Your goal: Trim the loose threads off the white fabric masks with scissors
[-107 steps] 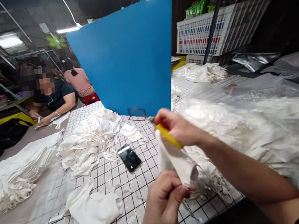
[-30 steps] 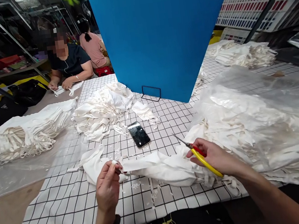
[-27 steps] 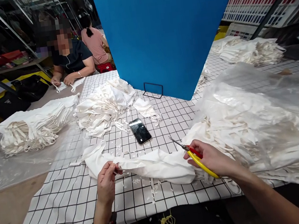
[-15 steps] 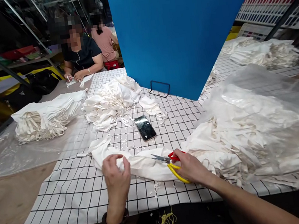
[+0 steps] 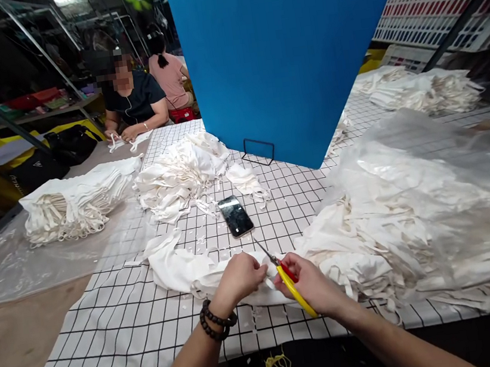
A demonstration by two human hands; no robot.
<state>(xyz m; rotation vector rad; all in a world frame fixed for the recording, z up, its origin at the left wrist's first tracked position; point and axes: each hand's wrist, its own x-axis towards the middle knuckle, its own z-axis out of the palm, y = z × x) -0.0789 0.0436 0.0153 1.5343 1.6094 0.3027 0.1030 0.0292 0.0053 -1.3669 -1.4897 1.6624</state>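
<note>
My right hand [image 5: 309, 284] is wrapped round a pair of scissors [image 5: 296, 290] with one red and one yellow handle. Their blades are together and point up and left, past the fingertips of my left hand. My left hand [image 5: 242, 277] is closed in a pinch on an edge of a long white fabric piece [image 5: 172, 265] with straps, which lies crumpled across the table in front of me. The hands almost meet, and a bit of white cloth shows between them. The exact edge in the pinch is partly hidden by my fingers.
Beyond my hands lie a phone [image 5: 235, 216] and a heap of white strapped pieces [image 5: 181, 177]. A neat stack [image 5: 78, 202] is at left, a plastic-covered pile [image 5: 394, 218] at right. A tall blue panel [image 5: 296, 62] stands behind. A co-worker [image 5: 135, 101] sits across the table.
My left hand has moved right, from the cloth's left part to beside the scissors, and closed on the fabric. The scissor blades, slightly apart before, are now together, and point more upward.
</note>
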